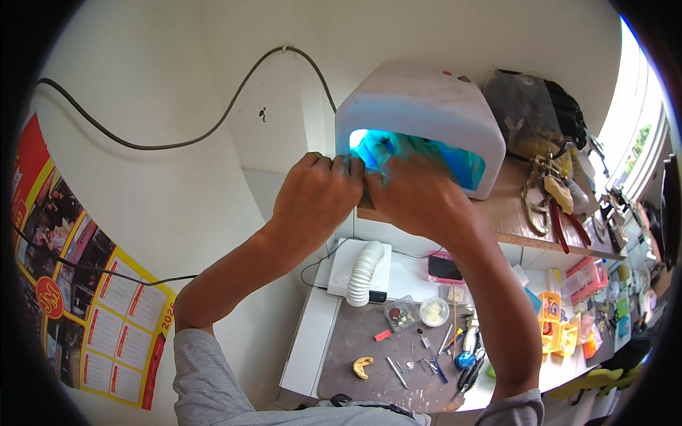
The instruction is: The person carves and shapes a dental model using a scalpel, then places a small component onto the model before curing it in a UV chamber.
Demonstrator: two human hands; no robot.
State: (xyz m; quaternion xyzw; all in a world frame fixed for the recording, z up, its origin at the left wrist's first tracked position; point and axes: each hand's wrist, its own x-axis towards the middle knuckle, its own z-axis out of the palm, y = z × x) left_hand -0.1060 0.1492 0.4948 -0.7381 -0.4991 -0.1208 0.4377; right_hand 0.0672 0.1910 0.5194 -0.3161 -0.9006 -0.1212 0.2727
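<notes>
A white curing lamp (pixel 412 96), boxy with rounded edges, stands on a wooden shelf with blue light glowing in its front opening. My right hand (pixel 419 186) reaches into that opening, back of the hand up. Its fingers fade into the blue glow, so their tips and anything they hold are hidden. My left hand (pixel 317 190) is closed at the opening's left corner, its knuckles close against my right hand. Whatever its curled fingers grip cannot be made out.
Pliers (pixel 561 224) and clear bags lie on the wooden shelf (pixel 515 206) right of the lamp. Below, a grey worktop (pixel 341 348) bears a yellowish dental cast (pixel 362 367), small tools, a white hose (pixel 364 273) and a handpiece (pixel 469 341). Orange bins (pixel 550 330) stand rightward; a cable (pixel 177 145) runs along the wall.
</notes>
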